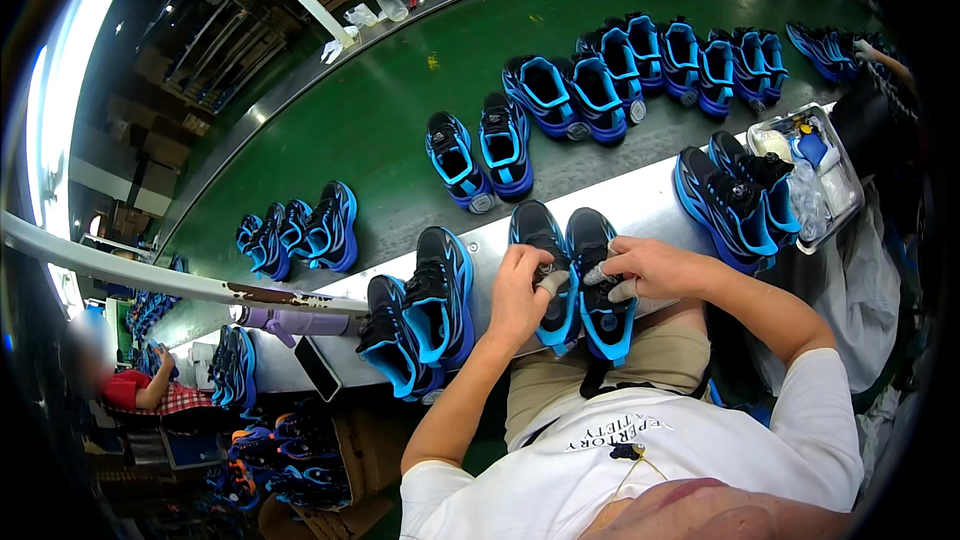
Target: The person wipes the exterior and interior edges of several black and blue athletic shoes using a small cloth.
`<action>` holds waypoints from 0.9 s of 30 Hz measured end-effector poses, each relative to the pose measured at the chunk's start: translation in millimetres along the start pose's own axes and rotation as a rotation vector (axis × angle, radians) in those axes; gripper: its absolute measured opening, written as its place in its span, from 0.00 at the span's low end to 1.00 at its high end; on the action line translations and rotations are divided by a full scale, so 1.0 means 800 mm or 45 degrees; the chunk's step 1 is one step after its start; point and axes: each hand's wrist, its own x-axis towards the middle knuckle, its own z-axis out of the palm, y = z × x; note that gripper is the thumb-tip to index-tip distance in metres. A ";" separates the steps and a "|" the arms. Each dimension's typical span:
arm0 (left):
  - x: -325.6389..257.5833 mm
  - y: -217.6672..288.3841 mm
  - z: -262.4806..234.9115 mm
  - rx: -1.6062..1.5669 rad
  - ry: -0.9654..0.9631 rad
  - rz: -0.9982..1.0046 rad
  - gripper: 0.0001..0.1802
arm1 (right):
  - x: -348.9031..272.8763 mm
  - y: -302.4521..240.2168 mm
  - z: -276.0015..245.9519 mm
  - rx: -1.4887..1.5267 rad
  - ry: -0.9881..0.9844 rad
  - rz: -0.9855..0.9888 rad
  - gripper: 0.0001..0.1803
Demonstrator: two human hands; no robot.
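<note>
A pair of black-and-blue sneakers stands in front of me on the metal ledge, toes pointing away. My left hand [520,288] grips the lace and tongue area of the left sneaker [536,222], thumb and fingers closed together. At the right sneaker [607,325], my right hand [648,268] has its fingers bent and closed over the laces. Pale coverings wrap several of my fingertips. Exactly what the fingertips pinch is hidden. Another matching pair [440,285] sits left of my left arm, and a further pair [725,205] is right of my right hand.
Several sneaker pairs [597,90] line the green belt [400,90] beyond the ledge. A tray of small items [850,185] stands at right. At left are a purple bottle [310,323], a phone [318,370], a curved rail [180,275] and a co-worker in red [125,390].
</note>
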 end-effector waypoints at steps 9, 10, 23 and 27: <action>-0.007 -0.009 0.010 0.083 0.046 0.354 0.10 | -0.010 0.003 0.008 -0.123 0.145 0.006 0.19; -0.004 -0.011 0.009 0.064 0.034 0.365 0.10 | -0.009 0.008 0.014 -0.125 0.171 -0.035 0.19; -0.038 0.047 0.016 -0.386 0.163 0.132 0.06 | 0.000 0.007 0.024 -0.062 0.067 0.003 0.21; -0.072 0.073 0.044 -0.826 -0.370 -0.616 0.10 | 0.002 -0.004 0.010 -0.079 0.063 0.116 0.19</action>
